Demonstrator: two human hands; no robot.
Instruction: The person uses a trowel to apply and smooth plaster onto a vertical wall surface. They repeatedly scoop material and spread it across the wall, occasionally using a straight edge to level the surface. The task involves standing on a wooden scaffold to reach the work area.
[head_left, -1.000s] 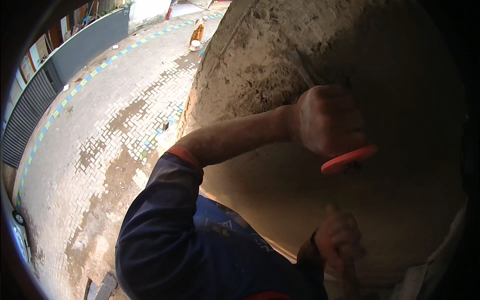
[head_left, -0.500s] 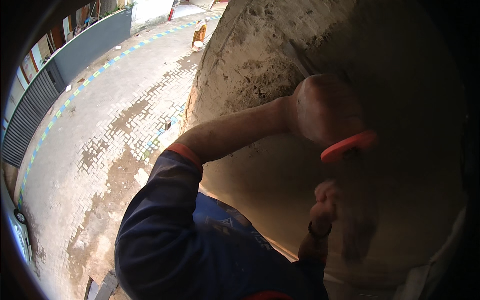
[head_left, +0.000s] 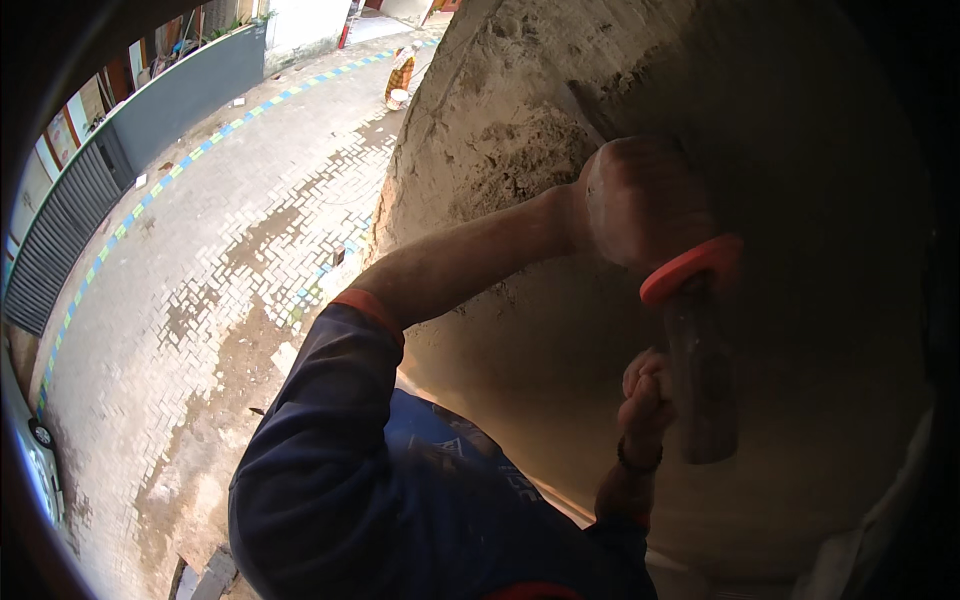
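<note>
My left hand (head_left: 645,195) is closed around a chisel (head_left: 588,110) with a red round hand guard (head_left: 675,270) below my fist; the blade points up-left at rough grey plaster (head_left: 500,120). Lower down, my right hand (head_left: 645,395) is closed on a hammer, its handle mostly hidden by my fingers. The dark, slightly blurred hammer head (head_left: 705,390) sits beside that hand, just below the guard; whether it touches the chisel's end I cannot tell.
The plastered surface (head_left: 800,300) fills the right side, mostly shadowed. At left lies a paved lane (head_left: 200,330), with a grey wall (head_left: 200,80), a metal gate (head_left: 60,240), a parked car (head_left: 40,460) and, farther off, a person (head_left: 400,70) beside a white bucket (head_left: 397,98).
My right hand and the hammer have risen toward the chisel's guard. My left hand and the chisel have shifted slightly upward.
</note>
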